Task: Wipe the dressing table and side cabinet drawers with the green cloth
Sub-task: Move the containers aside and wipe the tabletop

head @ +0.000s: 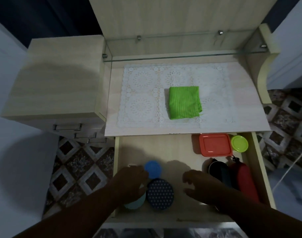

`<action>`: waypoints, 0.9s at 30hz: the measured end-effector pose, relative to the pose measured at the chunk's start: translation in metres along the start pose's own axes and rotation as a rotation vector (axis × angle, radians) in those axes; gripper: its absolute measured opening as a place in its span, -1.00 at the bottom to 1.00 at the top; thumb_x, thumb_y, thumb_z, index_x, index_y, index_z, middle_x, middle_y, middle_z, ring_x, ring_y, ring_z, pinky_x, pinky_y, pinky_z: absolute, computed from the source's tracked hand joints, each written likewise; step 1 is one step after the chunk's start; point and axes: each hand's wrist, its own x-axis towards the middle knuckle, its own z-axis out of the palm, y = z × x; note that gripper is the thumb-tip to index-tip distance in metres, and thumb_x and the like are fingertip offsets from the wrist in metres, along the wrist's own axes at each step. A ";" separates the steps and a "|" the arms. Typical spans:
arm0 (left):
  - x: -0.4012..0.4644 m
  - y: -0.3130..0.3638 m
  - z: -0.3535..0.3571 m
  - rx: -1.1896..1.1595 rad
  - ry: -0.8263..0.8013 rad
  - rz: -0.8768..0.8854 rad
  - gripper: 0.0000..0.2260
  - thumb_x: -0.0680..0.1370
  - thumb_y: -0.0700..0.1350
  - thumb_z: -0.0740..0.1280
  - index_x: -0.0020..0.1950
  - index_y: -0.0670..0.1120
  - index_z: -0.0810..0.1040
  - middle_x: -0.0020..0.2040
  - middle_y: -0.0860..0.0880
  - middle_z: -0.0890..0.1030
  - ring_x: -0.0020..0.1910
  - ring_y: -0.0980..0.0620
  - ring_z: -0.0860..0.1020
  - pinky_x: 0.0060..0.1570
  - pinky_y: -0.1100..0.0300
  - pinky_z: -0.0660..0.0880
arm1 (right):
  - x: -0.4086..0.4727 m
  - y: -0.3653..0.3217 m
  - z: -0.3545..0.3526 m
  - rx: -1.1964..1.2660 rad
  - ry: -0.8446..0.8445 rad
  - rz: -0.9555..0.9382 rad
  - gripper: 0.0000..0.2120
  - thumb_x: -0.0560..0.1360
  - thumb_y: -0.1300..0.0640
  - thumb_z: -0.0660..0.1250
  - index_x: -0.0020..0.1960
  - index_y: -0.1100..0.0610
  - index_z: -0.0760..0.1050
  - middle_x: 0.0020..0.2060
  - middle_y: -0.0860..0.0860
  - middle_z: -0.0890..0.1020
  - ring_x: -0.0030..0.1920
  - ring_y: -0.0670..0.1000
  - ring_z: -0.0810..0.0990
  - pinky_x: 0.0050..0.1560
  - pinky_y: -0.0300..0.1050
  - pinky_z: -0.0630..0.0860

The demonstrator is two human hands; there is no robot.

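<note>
So the big dressing table (250,100) is in front of me, with its white lace mat (141,93) on top. To the left stands the side cabinet (57,79), and its drawers are closed. The table's own drawer (164,148) is pulled out toward me, and both my hands are down in it.

The green cloth (185,102) is folded into a near square. It lies on the mat, up and away from my fingers, past the table's front edge. No side of it is much longer, so I can grab it any way. My right hand (201,186) is almost straight below it, so that hand is nearer, I think.

My right hand holds nothing, and its fingers are spread loose over the bare drawer floor. My left hand (129,181) lies among the small pots, by the blue lid (152,169) and the dotted tin (160,194). It is dark there, so I cannot tell if it grips the pale pot (135,203) under it.

An orange box (214,145), a lime lid (239,143) and two pouches (232,176) sit on the right.
</note>
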 end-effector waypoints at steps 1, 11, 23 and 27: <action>-0.005 0.011 0.001 -0.079 -0.055 0.002 -0.65 0.44 0.22 0.24 0.01 0.01 0.59 -0.08 0.04 0.60 -0.15 0.05 0.58 -0.20 0.17 0.55 | -0.013 0.009 0.001 -0.051 -0.110 0.011 -0.63 0.56 -0.16 0.30 0.29 -0.02 0.44 0.22 -0.07 0.51 0.20 -0.04 0.50 0.06 -0.20 0.40; -0.034 0.089 0.016 -0.223 -0.420 -0.066 -0.65 0.61 0.13 0.24 0.34 0.02 0.48 0.31 0.00 0.49 0.26 -0.03 0.46 0.15 0.12 0.36 | -0.109 0.070 0.024 -0.040 -0.220 0.019 -0.61 0.58 -0.08 0.33 0.39 -0.05 0.46 0.33 -0.13 0.45 0.34 -0.08 0.41 0.34 -0.19 0.32; -0.032 0.102 0.020 0.230 -0.298 0.108 -0.78 0.27 0.13 0.40 -0.24 0.03 0.51 -0.33 0.05 0.53 -0.47 0.07 0.50 -0.58 0.25 0.33 | -0.124 0.091 0.043 -0.514 0.231 -0.273 -0.94 0.33 -0.01 0.39 -0.29 -0.06 0.54 -0.38 -0.12 0.54 -0.43 -0.09 0.55 -0.58 -0.20 0.39; -0.021 0.093 0.012 0.260 -0.224 0.076 -0.81 0.34 0.12 0.34 -0.28 0.01 0.51 -0.36 0.04 0.53 -0.49 0.05 0.51 -0.57 0.26 0.32 | -0.109 0.099 0.036 -0.506 0.237 -0.235 -0.75 0.20 0.07 0.60 -0.21 -0.06 0.57 -0.33 -0.13 0.56 -0.38 -0.08 0.58 -0.59 -0.19 0.41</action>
